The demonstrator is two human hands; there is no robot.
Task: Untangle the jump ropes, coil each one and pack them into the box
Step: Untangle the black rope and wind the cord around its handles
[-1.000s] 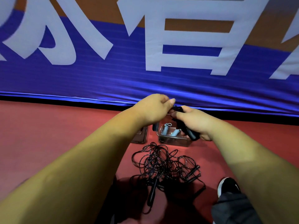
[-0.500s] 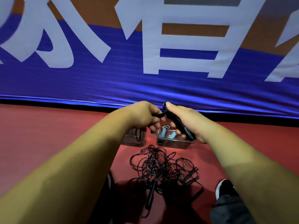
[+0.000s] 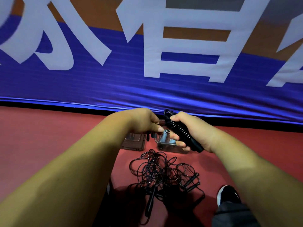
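Observation:
My right hand (image 3: pixel 191 130) grips a black jump rope (image 3: pixel 181 130) whose cord is wound tightly round its handles into a bundle. My left hand (image 3: pixel 142 122) is close beside it, fingers curled at the bundle's left side, seemingly pinching the thin cord end. Both hands hover above a clear plastic box (image 3: pixel 165 145) on the red floor, which holds a light blue rope. A tangled heap of black jump ropes (image 3: pixel 164 172) lies on the floor nearer to me, with handles sticking out at the front and right.
The box's clear lid (image 3: pixel 135 142) lies flat to the left of the box. A blue banner (image 3: pixel 147 82) with large white characters rises right behind the box. My black shoe (image 3: pixel 228 194) and dark trouser leg sit at the lower right.
Both hands have dropped lower over the box. The wound bundle in my right hand has turned, so more of its coiled cord shows, and my left hand has shifted to its left side.

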